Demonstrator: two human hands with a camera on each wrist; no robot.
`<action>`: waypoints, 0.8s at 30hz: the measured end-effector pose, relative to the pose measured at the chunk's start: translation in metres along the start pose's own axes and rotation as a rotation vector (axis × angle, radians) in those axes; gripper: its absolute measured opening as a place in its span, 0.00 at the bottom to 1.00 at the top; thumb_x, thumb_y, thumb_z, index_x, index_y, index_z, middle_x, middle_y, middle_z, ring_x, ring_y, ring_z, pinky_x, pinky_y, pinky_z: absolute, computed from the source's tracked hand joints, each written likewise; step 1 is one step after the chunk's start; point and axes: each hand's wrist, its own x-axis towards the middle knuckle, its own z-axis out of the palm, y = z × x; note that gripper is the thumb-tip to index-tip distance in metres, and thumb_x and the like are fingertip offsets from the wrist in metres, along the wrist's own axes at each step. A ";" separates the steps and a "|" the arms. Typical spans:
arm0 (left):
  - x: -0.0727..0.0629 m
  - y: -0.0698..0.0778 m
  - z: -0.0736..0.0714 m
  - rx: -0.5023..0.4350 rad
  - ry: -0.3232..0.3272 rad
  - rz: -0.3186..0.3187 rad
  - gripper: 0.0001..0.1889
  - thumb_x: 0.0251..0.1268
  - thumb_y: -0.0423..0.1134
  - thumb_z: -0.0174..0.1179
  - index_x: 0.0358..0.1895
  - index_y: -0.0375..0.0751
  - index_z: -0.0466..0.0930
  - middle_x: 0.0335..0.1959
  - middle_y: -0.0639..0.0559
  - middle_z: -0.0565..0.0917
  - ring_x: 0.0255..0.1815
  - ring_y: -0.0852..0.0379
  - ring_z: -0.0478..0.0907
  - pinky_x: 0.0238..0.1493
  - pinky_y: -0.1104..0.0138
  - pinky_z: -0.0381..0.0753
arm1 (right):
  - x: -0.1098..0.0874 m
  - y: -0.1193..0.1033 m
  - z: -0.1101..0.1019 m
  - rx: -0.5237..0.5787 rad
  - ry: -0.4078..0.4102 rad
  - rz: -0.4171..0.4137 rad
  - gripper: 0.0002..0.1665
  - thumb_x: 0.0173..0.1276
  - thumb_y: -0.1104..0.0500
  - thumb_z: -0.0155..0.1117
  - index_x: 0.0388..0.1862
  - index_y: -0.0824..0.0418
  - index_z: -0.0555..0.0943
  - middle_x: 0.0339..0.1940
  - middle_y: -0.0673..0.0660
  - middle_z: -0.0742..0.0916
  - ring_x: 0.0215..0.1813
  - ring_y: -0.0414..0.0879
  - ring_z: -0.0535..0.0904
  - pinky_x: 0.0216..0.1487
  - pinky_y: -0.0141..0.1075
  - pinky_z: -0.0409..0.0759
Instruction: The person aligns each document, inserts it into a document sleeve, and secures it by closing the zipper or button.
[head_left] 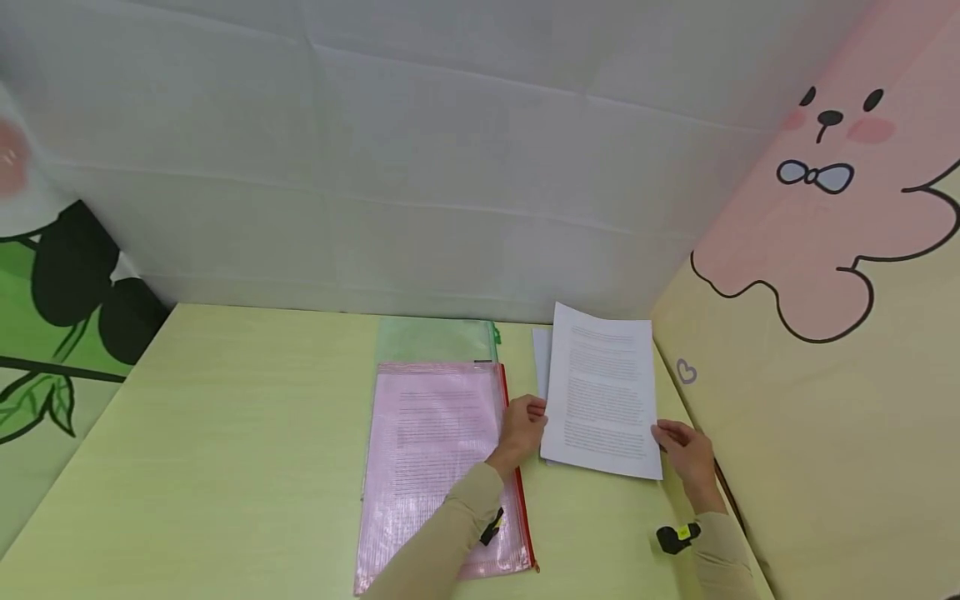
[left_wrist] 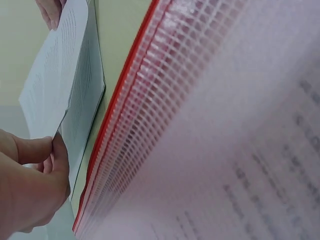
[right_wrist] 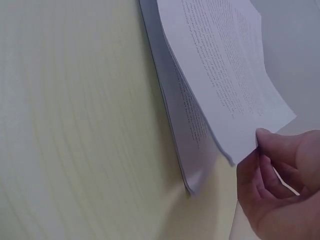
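My left hand (head_left: 522,427) pinches the left edge of some printed white paper (head_left: 607,392), thumb on top. On the opposite edge my right hand (head_left: 686,450) pinches the same paper between thumb and fingers. In the right wrist view the held paper (right_wrist: 220,65) is raised at a slant above a second stack of printed sheets (right_wrist: 172,100) lying on the table. A pink mesh zipper pouch (head_left: 431,467) with a red zipper lies under my left forearm, with a printed page showing through it.
A green zipper pouch (head_left: 435,337) lies partly beneath the pink one, towards the back. The yellow table (head_left: 225,442) meets a grey-white curtain wall (head_left: 450,167) behind and a panel with a pink cartoon bear (head_left: 825,225) close on the right.
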 end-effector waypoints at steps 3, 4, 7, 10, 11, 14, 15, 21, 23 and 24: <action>0.000 -0.001 -0.005 -0.006 -0.006 0.012 0.09 0.66 0.20 0.60 0.46 0.27 0.83 0.40 0.40 0.85 0.42 0.51 0.82 0.46 0.63 0.84 | 0.000 -0.001 0.000 0.056 -0.004 -0.010 0.21 0.74 0.60 0.67 0.59 0.74 0.80 0.48 0.60 0.88 0.38 0.28 0.81 0.42 0.24 0.82; 0.000 -0.001 -0.006 -0.004 -0.007 0.026 0.09 0.65 0.20 0.61 0.46 0.27 0.83 0.40 0.40 0.85 0.42 0.51 0.82 0.46 0.63 0.84 | 0.000 -0.002 0.001 0.072 -0.004 -0.010 0.22 0.74 0.59 0.68 0.59 0.73 0.80 0.47 0.58 0.88 0.38 0.29 0.81 0.43 0.24 0.83; 0.000 -0.002 -0.010 -0.012 -0.013 0.053 0.08 0.65 0.19 0.60 0.45 0.28 0.83 0.39 0.41 0.85 0.42 0.51 0.82 0.46 0.63 0.84 | -0.001 -0.001 0.001 0.116 -0.007 -0.010 0.23 0.74 0.58 0.68 0.59 0.73 0.80 0.45 0.52 0.88 0.39 0.29 0.82 0.44 0.25 0.83; 0.001 -0.003 -0.013 -0.013 -0.026 0.073 0.08 0.66 0.19 0.60 0.45 0.28 0.82 0.39 0.42 0.84 0.42 0.51 0.82 0.46 0.64 0.83 | -0.003 0.000 0.002 0.150 -0.010 -0.009 0.25 0.73 0.56 0.69 0.60 0.73 0.79 0.42 0.47 0.88 0.40 0.29 0.82 0.45 0.25 0.83; 0.001 -0.003 -0.014 -0.013 -0.032 0.076 0.08 0.67 0.20 0.60 0.45 0.29 0.82 0.40 0.42 0.84 0.42 0.52 0.81 0.46 0.64 0.83 | -0.004 0.000 0.002 0.164 -0.011 -0.013 0.25 0.73 0.56 0.69 0.60 0.73 0.79 0.42 0.46 0.88 0.40 0.29 0.83 0.45 0.25 0.83; 0.001 -0.003 -0.017 0.002 -0.047 0.098 0.08 0.68 0.20 0.59 0.46 0.30 0.82 0.40 0.44 0.84 0.43 0.53 0.81 0.47 0.65 0.83 | -0.006 0.001 0.003 0.210 -0.008 -0.033 0.26 0.72 0.56 0.70 0.59 0.74 0.79 0.40 0.44 0.88 0.41 0.31 0.84 0.45 0.26 0.84; 0.001 -0.003 -0.019 0.006 -0.051 0.106 0.08 0.69 0.21 0.59 0.47 0.31 0.82 0.41 0.45 0.84 0.44 0.53 0.81 0.47 0.65 0.82 | -0.007 0.001 0.003 0.225 -0.009 -0.041 0.26 0.72 0.56 0.70 0.59 0.74 0.79 0.39 0.44 0.88 0.41 0.31 0.84 0.46 0.26 0.84; -0.003 -0.002 -0.027 0.009 -0.073 0.169 0.08 0.71 0.23 0.59 0.48 0.34 0.82 0.43 0.47 0.84 0.47 0.53 0.80 0.50 0.64 0.83 | -0.012 0.003 0.003 0.319 -0.025 -0.098 0.25 0.71 0.58 0.71 0.58 0.75 0.78 0.40 0.43 0.88 0.44 0.33 0.85 0.48 0.26 0.84; -0.003 -0.002 -0.029 0.000 -0.083 0.194 0.08 0.72 0.23 0.58 0.49 0.34 0.82 0.44 0.47 0.84 0.48 0.53 0.80 0.51 0.64 0.83 | -0.013 0.003 0.001 0.356 -0.036 -0.127 0.24 0.71 0.61 0.70 0.59 0.76 0.77 0.41 0.44 0.88 0.45 0.34 0.85 0.49 0.27 0.83; -0.004 -0.002 -0.029 -0.006 -0.088 0.207 0.08 0.72 0.24 0.58 0.49 0.34 0.82 0.44 0.47 0.84 0.48 0.53 0.80 0.52 0.64 0.83 | -0.014 0.002 0.000 0.374 -0.045 -0.139 0.24 0.72 0.63 0.69 0.59 0.76 0.76 0.42 0.44 0.88 0.46 0.35 0.85 0.49 0.27 0.83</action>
